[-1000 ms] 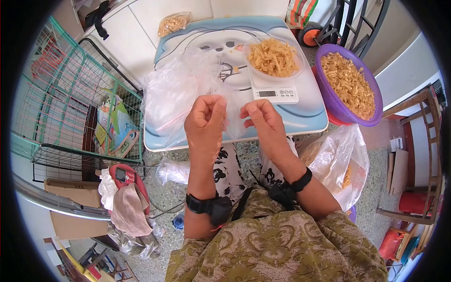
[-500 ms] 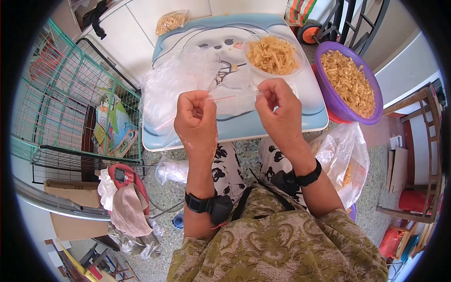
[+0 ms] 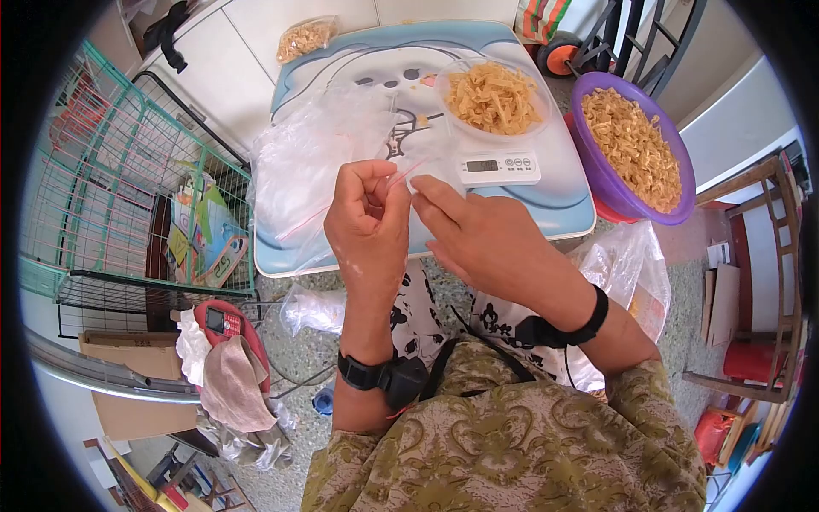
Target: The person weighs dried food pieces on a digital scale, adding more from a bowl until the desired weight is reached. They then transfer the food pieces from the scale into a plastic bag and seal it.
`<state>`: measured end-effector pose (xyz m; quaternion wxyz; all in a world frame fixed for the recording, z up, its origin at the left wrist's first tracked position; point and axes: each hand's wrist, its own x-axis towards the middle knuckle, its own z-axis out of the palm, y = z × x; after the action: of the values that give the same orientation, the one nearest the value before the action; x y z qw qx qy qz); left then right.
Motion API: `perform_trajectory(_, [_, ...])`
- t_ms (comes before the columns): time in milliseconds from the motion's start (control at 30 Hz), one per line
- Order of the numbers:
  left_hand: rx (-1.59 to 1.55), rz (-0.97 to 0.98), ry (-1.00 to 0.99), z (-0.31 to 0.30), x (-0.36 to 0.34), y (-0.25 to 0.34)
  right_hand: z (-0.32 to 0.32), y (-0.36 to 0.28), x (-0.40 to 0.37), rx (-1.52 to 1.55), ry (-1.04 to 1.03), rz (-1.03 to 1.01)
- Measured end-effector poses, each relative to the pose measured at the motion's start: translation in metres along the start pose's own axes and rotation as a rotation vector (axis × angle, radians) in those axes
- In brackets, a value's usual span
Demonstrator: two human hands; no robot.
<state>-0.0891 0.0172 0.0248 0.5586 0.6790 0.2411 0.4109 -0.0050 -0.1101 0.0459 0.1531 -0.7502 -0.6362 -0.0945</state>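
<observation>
One scale (image 3: 499, 168), one bowl (image 3: 495, 98) of strips on it, toward far right corner of counter (image 3: 559, 205); one tub (image 3: 689, 175) beyond right edge. One filled bag (image 3: 307, 38) at far left corner; bag pile (image 3: 299, 166) along left edge, count unclear. One clear bag (image 3: 409, 171) above near edge, pinched in left hand's (image 3: 367, 209) fingers. Half second ago, stretched between both hands; now right hand (image 3: 486, 235) close beside left, forearm slanting leftward, grip unclear.

Olive-and-tan top (image 3: 503, 435) — 2 black wristbands (image 3: 360, 370)
</observation>
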Motion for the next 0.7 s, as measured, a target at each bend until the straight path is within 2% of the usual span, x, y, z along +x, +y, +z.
perform_trajectory(67, [0.015, 0.016, -0.004, 0.001, -0.001, 0.003, 0.010, 0.006, 0.004, -0.079, -0.040, 0.043])
perform_trajectory(133, [0.070, 0.164, -0.184, 0.001, -0.004, 0.005, 0.024, 0.012, 0.004, -0.150, -0.080, 0.082])
perform_trajectory(167, [0.074, 0.164, -0.179, 0.001, -0.003, 0.005, 0.030, 0.015, 0.003, -0.127, -0.108, 0.085])
perform_trajectory(267, [0.124, 0.119, -0.094, -0.002, 0.001, -0.002, 0.034, 0.013, 0.002, -0.056, -0.133, 0.052])
perform_trajectory(333, [-0.040, -0.015, 0.018, -0.006, 0.006, -0.008, 0.035, 0.014, 0.001, -0.017, -0.128, 0.030])
perform_trajectory(433, [-0.075, -0.090, -0.064, -0.010, 0.007, -0.007, 0.034, 0.015, 0.000, 0.073, -0.065, 0.039])
perform_trajectory(533, [-0.136, -0.048, -0.180, -0.010, 0.008, -0.010, 0.027, 0.017, 0.000, 0.143, -0.125, 0.096])
perform_trajectory(600, [-0.146, -0.006, -0.189, -0.016, 0.010, -0.012, 0.029, 0.021, -0.003, 0.326, 0.061, 0.075])
perform_trajectory(633, [-0.155, 0.037, -0.198, -0.020, 0.011, -0.013, 0.026, 0.023, -0.004, 0.326, 0.060, 0.075])
perform_trajectory(667, [-0.155, 0.037, -0.199, -0.024, 0.014, -0.014, 0.019, 0.024, -0.005, 0.589, 0.012, 0.196])
perform_trajectory(700, [-0.119, 0.128, -0.209, -0.028, 0.017, -0.016, 0.012, 0.024, -0.004, 0.850, -0.039, 0.318])
